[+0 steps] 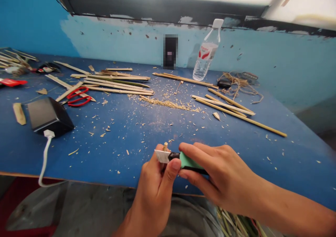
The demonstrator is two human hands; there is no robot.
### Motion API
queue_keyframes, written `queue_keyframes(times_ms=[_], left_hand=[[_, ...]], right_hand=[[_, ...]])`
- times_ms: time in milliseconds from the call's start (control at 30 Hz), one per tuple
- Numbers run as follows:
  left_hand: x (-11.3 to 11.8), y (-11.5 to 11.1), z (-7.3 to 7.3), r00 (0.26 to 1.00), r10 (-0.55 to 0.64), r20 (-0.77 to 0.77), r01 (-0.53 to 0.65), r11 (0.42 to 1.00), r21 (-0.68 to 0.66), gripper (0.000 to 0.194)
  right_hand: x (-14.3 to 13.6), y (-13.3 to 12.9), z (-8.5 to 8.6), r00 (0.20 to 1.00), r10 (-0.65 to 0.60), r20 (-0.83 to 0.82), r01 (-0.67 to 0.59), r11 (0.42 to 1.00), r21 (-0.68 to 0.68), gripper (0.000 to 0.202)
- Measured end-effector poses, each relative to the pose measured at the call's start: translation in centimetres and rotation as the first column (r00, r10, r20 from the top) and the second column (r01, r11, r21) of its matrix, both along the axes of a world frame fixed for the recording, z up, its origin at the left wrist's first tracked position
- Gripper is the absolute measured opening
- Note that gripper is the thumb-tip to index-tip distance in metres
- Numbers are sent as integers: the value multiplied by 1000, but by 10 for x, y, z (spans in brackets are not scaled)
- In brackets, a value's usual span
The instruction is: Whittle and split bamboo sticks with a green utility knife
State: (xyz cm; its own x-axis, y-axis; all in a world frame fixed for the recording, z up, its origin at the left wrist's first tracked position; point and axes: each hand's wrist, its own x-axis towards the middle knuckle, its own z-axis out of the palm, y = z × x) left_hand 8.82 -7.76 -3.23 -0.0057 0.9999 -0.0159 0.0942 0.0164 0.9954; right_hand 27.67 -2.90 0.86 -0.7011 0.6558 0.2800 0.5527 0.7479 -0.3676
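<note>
While the right hand [220, 165] holds one knife [185, 160], the left hand [157, 186] grips one short stick [165, 146], its tip poking up behind the blade; too hard a push could make the edge slip and cut the left hand. Ahead and to that hand's left sits one box [49, 114], with about four strips [262, 125] ahead of the right; beyond lie shavings [168, 104] past counting, one pair of scissors [77, 97] out left, and one bottle [206, 55] farthest.

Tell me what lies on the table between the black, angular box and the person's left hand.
In the head view, only scattered pale shavings lie on the blue tabletop between the black box and the left hand.
</note>
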Motion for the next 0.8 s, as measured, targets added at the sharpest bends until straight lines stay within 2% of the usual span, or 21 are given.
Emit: queue_keyframes(times_ms=[167, 400, 633, 800], left_hand=[[1, 3, 2, 999, -18, 41, 18, 1000, -12, 43], [2, 5, 4, 993, -14, 114, 20, 998, -55, 45], [0, 10, 7, 979, -30, 204, 51, 994, -96, 46], [0, 15, 8, 976, 5, 220, 11, 997, -75, 51]], right_hand=[[-4, -9, 4, 993, -93, 68, 84, 988, 129, 33], [-9, -16, 8, 972, -196, 129, 148, 939, 311, 35], [-20, -25, 8, 932, -331, 145, 230, 854, 467, 41], [-30, -30, 3, 882, -448, 148, 304, 778, 549, 41]])
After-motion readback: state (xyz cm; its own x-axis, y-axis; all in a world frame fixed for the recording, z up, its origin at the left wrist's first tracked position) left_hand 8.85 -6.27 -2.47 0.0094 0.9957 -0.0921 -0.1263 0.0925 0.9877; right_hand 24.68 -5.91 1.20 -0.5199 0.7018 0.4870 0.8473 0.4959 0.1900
